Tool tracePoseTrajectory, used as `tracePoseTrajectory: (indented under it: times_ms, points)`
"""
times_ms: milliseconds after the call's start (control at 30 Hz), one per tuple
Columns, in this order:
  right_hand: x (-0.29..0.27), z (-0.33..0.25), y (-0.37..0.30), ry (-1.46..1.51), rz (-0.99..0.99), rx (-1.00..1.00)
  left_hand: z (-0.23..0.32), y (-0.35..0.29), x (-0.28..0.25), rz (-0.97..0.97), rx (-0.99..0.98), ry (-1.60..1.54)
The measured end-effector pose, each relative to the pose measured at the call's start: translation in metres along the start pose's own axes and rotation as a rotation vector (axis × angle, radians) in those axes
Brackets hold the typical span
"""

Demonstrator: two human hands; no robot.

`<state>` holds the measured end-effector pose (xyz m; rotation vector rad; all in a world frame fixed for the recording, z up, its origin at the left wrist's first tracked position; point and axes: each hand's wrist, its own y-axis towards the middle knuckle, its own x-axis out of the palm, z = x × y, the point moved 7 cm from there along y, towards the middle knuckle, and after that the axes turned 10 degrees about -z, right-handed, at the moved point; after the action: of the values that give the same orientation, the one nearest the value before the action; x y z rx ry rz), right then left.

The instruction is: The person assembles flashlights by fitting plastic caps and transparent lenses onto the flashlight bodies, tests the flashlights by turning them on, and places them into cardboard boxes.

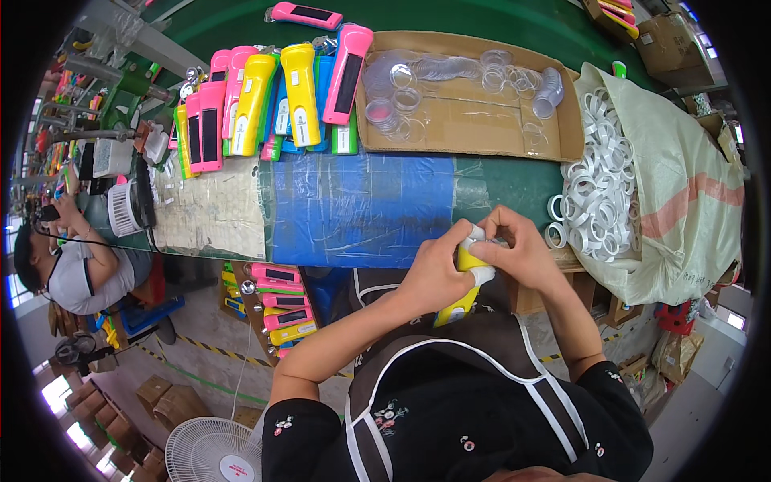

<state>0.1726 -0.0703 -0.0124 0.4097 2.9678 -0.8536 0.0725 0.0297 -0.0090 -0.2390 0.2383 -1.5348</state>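
Close to my body, at the table's near edge, I hold a yellow flashlight (456, 310) in both hands. My left hand (438, 271) is closed around its upper part, with white coverings on some fingertips. My right hand (522, 253) has its fingers pinched at the flashlight's upper end; whatever small part may sit between them is hidden. Right of my hands lies a heap of white rings (598, 189). Beyond them, a shallow cardboard tray (474, 132) carries clear round lenses (450, 69).
Pink, yellow and blue flashlights (301, 92) are piled at the far left. A pale sack (683, 185) surrounds the rings. Blue sheeting (361, 209) covers the table's middle. More flashlights fill a box (281, 301) below the edge. A co-worker (88, 269) sits left; a white fan (213, 454) stands lower left.
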Motion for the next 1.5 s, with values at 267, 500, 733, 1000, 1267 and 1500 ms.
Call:
tracePoseTrajectory:
  times_ms: [267,500,733,1000,1267,1500]
  points:
    - [0.008,-0.089,-0.032,-0.364,0.2,-0.546,0.006,0.005,-0.001,0.008,0.25,-0.128]
    - [0.01,-0.097,-0.046,-0.637,0.388,-0.712,0.004,0.019,0.005,0.204,0.404,0.027]
    - [0.015,-0.099,-0.054,-0.73,0.65,-0.789,0.008,0.029,0.002,0.379,0.581,0.079]
    - [-0.032,-0.064,-0.035,0.17,0.516,-0.559,0.014,0.029,0.005,-0.128,0.291,-0.063]
    - [-0.04,-0.076,0.004,0.258,0.242,-0.757,0.01,0.022,0.013,-0.05,-0.021,-0.226]
    - [-0.02,-0.052,0.018,0.471,0.067,-0.628,0.014,0.041,0.01,-0.211,0.02,-0.533]
